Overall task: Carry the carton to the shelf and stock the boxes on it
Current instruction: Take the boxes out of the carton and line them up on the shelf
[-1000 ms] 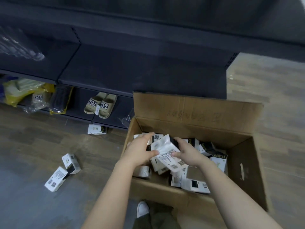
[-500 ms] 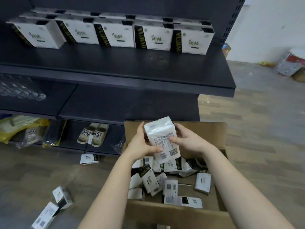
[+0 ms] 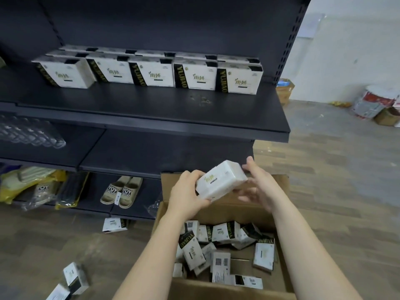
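Above the carton (image 3: pixel 227 292), a white box (image 3: pixel 220 182) in the left hand (image 3: pixel 186 191).

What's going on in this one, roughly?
A person is stocking a dark shelf from an open carton on the floor. The left hand grips one end of a white box held above the carton, while the right hand touches its other end with fingers spread. A row of matching boxes stands toward the back of the shelf. Many loose boxes lie jumbled in the carton, and a few stray boxes lie on the floor to the left.
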`<action>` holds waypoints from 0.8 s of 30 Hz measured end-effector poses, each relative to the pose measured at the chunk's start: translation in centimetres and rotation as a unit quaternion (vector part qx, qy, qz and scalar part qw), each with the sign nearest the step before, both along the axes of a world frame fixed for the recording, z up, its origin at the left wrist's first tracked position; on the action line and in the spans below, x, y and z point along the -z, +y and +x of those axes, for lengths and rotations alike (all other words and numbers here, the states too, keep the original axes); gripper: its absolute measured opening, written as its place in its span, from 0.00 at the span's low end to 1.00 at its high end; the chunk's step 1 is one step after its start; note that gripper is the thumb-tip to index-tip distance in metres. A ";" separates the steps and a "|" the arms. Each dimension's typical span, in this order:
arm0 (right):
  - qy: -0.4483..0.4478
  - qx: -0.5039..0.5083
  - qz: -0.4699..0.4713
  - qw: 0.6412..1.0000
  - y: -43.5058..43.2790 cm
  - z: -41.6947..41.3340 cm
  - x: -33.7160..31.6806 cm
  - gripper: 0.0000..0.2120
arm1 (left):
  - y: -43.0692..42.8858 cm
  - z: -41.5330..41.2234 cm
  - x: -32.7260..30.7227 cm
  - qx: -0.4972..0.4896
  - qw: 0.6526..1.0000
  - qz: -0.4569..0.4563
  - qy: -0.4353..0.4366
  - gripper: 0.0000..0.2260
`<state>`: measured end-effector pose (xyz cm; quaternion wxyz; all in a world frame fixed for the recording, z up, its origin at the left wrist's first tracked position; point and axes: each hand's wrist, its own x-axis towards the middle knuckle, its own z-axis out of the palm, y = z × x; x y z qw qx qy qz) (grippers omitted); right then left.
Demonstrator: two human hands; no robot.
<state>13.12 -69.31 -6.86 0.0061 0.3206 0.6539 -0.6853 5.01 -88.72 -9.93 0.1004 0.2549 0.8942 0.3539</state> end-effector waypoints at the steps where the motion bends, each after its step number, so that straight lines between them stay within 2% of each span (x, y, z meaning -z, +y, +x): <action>1: -0.016 0.000 -0.019 1.000 0.0 0.1 -0.2 0.23 | 0.3 0.5 -0.1 0.002 1.000 0.000 0.008 0.23; 6: -0.043 0.018 -0.091 0.995 0.0 0.2 -0.5 0.25 | 1.3 2.0 -0.3 0.006 0.997 0.007 0.081 0.24; 10: -0.031 0.020 -0.096 0.995 -0.2 0.4 -0.2 0.25 | 1.7 2.6 -0.9 0.041 0.990 -0.016 0.134 0.26; 12: -0.001 0.047 -0.105 0.993 -0.1 0.7 0.2 0.20 | 1.8 2.7 -1.0 0.051 0.991 -0.028 0.121 0.27; 14: 0.041 0.064 -0.111 0.991 0.4 1.1 0.5 0.17 | 2.0 2.7 -1.3 0.068 0.995 -0.024 0.072 0.32; 17: 0.111 0.081 -0.132 0.982 1.1 1.5 0.4 0.18 | 1.9 2.7 -2.0 0.055 0.997 0.050 -0.029 0.41; 19: 0.146 0.089 -0.148 0.974 1.6 1.7 0.0 0.19 | 1.7 2.5 -2.5 0.029 0.995 0.076 -0.052 0.43; 21: 0.165 0.087 -0.139 0.973 2.1 1.8 -0.2 0.22 | 1.4 2.0 -3.0 0.016 0.997 0.063 -0.049 0.43; 24: 0.164 0.049 -0.077 0.982 2.7 1.9 -0.7 0.32 | 1.1 1.2 -3.8 0.022 0.999 0.023 -0.033 0.45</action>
